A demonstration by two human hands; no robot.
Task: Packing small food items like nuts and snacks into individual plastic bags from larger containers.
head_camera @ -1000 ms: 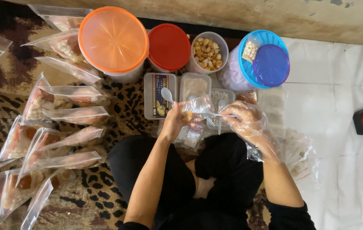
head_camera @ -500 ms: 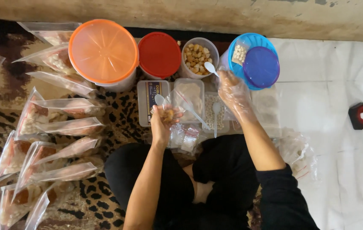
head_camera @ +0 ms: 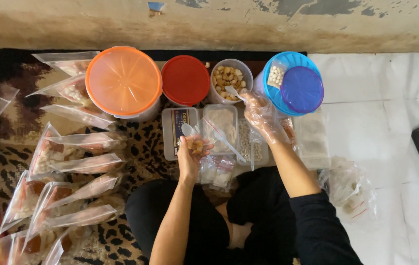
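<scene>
Here the gloved right hand [head_camera: 263,115] pinches a spoon [head_camera: 234,93] over the open tub [head_camera: 230,81]; left hand [head_camera: 192,152] grips a small bag [head_camera: 197,145].

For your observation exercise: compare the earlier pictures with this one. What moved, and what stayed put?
The gloved right hand left the small bag and carried its spoon up to the open tub of pieces. The left hand kept holding the bag. The lidded tubs stayed in place.

A: The big tub's lid [head_camera: 123,80] is orange, its neighbour's lid [head_camera: 186,80] red.
B: The blue lid [head_camera: 288,81] carries a purple lid [head_camera: 302,89]; the rug [head_camera: 143,147] is leopard-spotted, the sleeve [head_camera: 320,228] black.
</scene>
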